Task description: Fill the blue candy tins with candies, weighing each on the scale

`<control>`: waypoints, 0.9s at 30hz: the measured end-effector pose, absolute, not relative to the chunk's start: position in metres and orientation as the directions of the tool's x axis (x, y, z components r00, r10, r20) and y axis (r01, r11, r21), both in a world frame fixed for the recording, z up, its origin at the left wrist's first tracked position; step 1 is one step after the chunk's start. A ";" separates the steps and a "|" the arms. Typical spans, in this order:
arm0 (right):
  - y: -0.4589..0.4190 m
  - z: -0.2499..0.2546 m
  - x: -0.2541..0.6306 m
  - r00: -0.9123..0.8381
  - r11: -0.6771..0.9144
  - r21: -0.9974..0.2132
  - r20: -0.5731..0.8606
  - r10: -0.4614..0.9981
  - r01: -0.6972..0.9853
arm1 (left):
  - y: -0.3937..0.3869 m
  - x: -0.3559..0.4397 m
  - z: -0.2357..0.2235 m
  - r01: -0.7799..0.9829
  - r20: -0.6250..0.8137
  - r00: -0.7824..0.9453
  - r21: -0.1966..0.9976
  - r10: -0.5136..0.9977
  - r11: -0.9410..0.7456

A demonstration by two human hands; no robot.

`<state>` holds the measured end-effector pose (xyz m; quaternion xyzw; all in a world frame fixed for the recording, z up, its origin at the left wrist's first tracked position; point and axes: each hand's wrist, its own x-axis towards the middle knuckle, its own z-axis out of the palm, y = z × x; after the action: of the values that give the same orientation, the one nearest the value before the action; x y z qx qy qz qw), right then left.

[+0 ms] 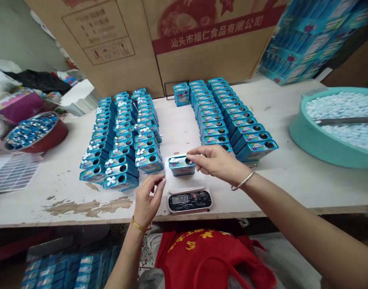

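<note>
A blue candy tin stands on a small white kitchen scale, whose display reads about 152.1. White candies lie on the tin's lid, left of its dark round opening. My right hand, wearing a silver bangle, reaches in from the right with fingertips pinched at that opening; what they hold is too small to make out. Just left of the scale is my left hand, with a yellow bracelet. Its thumb and forefinger come together at the tips, the other fingers curled, and I cannot see what is between them.
Rows of blue tins topped with white candies stand left, and more rows of open tins right. A turquoise basin of white candies is far right, a red bowl of wrapped pieces far left. Cardboard stands behind.
</note>
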<state>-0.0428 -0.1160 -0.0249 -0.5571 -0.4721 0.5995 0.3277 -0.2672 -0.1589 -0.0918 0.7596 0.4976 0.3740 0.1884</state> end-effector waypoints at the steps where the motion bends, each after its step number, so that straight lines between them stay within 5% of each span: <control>1: -0.112 -0.025 -0.043 -0.173 -0.319 -0.929 -0.351 0.920 0.190 | -0.160 -0.269 -0.093 0.620 0.370 0.220 0.661 0.903 -0.422; 15: -0.086 -0.010 -0.050 -0.263 -0.118 -0.816 -0.314 0.912 0.566 | -0.161 -0.282 -0.105 0.650 0.329 0.192 0.664 0.925 -0.371; 21: -0.092 -0.018 -0.037 -0.238 -0.353 -0.926 -0.376 0.896 0.134 | -0.163 -0.285 -0.112 0.649 0.320 0.177 0.673 0.931 -0.355; 27: -0.116 -0.040 -0.015 -0.163 -0.489 -0.790 -0.463 0.871 -0.371 | -0.166 -0.284 -0.121 0.644 0.297 0.172 0.688 0.939 -0.335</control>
<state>-0.0154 -0.1155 -0.0398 -0.4804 -0.2605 0.7166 0.4334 -0.2839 -0.1662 -0.1213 0.7364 0.5374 0.3540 0.2087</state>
